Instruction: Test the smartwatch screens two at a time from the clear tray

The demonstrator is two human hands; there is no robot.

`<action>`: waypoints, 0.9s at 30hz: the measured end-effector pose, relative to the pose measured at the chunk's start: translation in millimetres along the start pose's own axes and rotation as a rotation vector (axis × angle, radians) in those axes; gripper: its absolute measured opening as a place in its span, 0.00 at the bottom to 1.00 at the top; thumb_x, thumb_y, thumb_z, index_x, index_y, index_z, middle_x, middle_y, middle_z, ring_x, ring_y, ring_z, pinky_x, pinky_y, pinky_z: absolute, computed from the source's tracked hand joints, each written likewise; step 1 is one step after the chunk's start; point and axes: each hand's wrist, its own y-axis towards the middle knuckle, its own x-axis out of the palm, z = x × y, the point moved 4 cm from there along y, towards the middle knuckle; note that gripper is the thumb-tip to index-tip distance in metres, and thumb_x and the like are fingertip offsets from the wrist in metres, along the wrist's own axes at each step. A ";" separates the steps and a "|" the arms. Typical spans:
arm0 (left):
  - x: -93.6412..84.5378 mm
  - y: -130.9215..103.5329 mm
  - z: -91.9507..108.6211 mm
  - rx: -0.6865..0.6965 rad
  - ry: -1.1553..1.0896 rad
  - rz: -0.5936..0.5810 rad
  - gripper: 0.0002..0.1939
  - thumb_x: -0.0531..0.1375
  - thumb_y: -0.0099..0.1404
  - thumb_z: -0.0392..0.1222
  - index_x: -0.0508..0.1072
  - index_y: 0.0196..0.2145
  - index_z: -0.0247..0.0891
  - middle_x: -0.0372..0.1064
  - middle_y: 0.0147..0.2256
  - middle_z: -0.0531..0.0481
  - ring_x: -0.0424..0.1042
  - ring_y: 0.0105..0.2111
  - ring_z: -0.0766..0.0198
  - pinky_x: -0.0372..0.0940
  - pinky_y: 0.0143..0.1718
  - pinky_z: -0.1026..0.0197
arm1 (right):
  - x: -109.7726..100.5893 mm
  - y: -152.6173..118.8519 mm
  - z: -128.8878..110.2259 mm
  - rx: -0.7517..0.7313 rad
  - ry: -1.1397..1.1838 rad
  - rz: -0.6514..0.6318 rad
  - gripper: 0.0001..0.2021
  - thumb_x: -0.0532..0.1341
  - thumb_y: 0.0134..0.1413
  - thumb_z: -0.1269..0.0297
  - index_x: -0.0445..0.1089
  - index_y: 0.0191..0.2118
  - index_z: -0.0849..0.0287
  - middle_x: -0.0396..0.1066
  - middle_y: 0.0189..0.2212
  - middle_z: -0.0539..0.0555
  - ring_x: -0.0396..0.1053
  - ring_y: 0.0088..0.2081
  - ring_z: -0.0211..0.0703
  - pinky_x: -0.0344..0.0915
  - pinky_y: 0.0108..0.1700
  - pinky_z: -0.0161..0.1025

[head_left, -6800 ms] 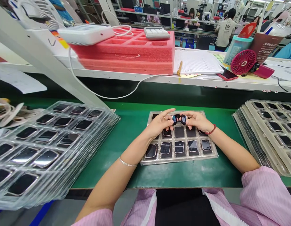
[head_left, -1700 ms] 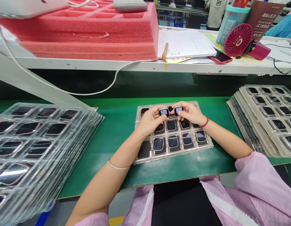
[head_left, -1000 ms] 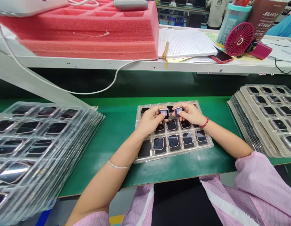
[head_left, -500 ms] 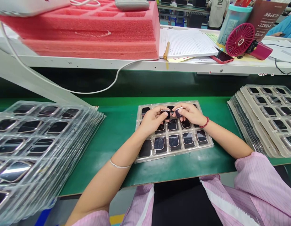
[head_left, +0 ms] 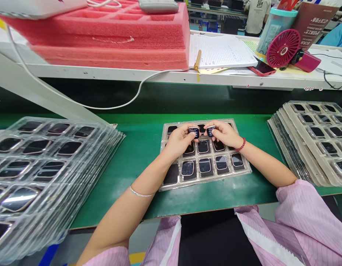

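I have one small watch in each hand. My left hand (head_left: pixel 178 143) is closed around the left watch (head_left: pixel 193 132), with my thumb on its front. My right hand (head_left: pixel 225 135) has the right watch (head_left: pixel 211 131) in its fingers, and that thumb is on the front too. Both screens are lit with little marks, but they are too small for me to read. The two watches are close together but apart, held up over the back part of the clear tray (head_left: pixel 206 180).

The tray lies flat on the green surface (head_left: pixel 204 201). In its near row, four spots have a watch in them. The spot at the left end (head_left: pixel 171 175) shows no watch, just a dark bottom. More watches sit in the rows behind, but my hands cover some spots, so I cannot count them all.

So I'd say this tray is part way along: these two watches are out of their spots and not put back. I can't tell which of the others are done. On my left is a tall stack of full-looking trays (head_left: pixel 96 173), and on my right is another stack (head_left: pixel 288 147). I can't tell which stack is finished.
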 end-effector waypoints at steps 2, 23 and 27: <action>0.5 0.4 0.8 0.001 -0.025 -0.004 0.15 0.58 0.57 0.37 0.71 0.43 0.37 0.76 0.37 0.47 0.76 0.31 0.62 0.63 0.26 0.64 | -1.7 -0.3 -3.6 -0.075 -0.062 0.053 0.11 0.60 0.55 0.65 0.69 0.44 0.62 0.73 0.35 0.54 0.71 0.31 0.39 0.70 0.34 0.37; -3.5 0.2 -1.7 -0.047 -0.109 0.028 0.23 0.61 0.62 0.54 0.73 0.50 0.36 0.78 0.36 0.44 0.76 0.28 0.60 0.62 0.23 0.63 | -0.1 0.0 6.3 0.033 0.135 -0.045 0.16 0.53 0.66 0.58 0.67 0.53 0.61 0.75 0.42 0.58 0.73 0.30 0.37 0.72 0.30 0.33; -1.7 0.0 0.7 -0.026 -0.099 0.002 0.35 0.69 0.53 0.41 0.66 0.58 0.39 0.78 0.38 0.47 0.78 0.32 0.60 0.65 0.27 0.65 | -2.1 0.9 2.8 -0.027 0.058 0.014 0.22 0.62 0.55 0.68 0.64 0.56 0.60 0.74 0.44 0.57 0.73 0.34 0.39 0.72 0.30 0.32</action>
